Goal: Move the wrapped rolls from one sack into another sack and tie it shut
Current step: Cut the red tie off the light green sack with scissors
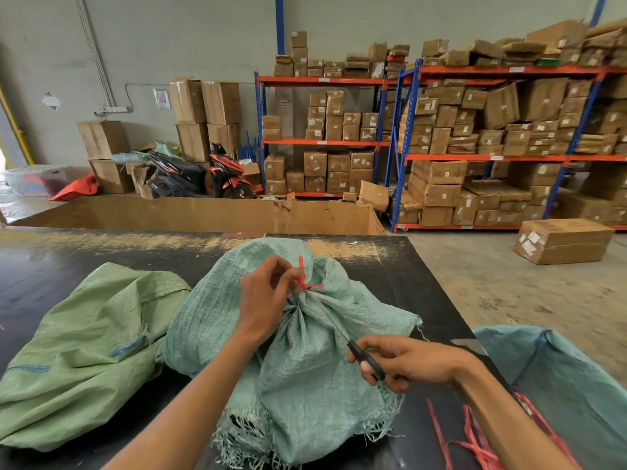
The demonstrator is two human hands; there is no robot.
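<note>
Big black table [424,283] down low, wide and flat. In the middle, a blue-green woven sack [305,361], full and lumpy, its neck bunched tight. Red string [305,283] knotted around that neck, loose ends sticking up and out to 3 o'clock.

Left hand [263,303] up at the neck, just at 9 o'clock from the knot. Fingers curled in, tips pinching at the red string and the bunched cloth.

Right hand [407,362] lower, at 4 o'clock from the knot. Fingers wrapped around the black handles of scissors [363,357]. Blades pointing up toward 11 o'clock, along the folds of the sack toward the knot. Blade tips hard to see against the cloth.

At 9 o'clock from the tied sack, a lighter green sack [84,351], floppy and sagging, touching the tied one. At 4 o'clock, by the table corner, another blue sack [559,385] with its mouth open. More loose red strings [475,442] on the table at 5 o'clock, near the right arm.

No rolls in sight; insides of the sacks hidden.

Past the table at 12 o'clock, a big cardboard bin [203,215]. Farther back, orange and blue shelves [407,144] stuffed with brown boxes, and a red and black scooter [203,174] by the wall at 11 o'clock. One box [563,240] alone on the floor at 2 o'clock.
</note>
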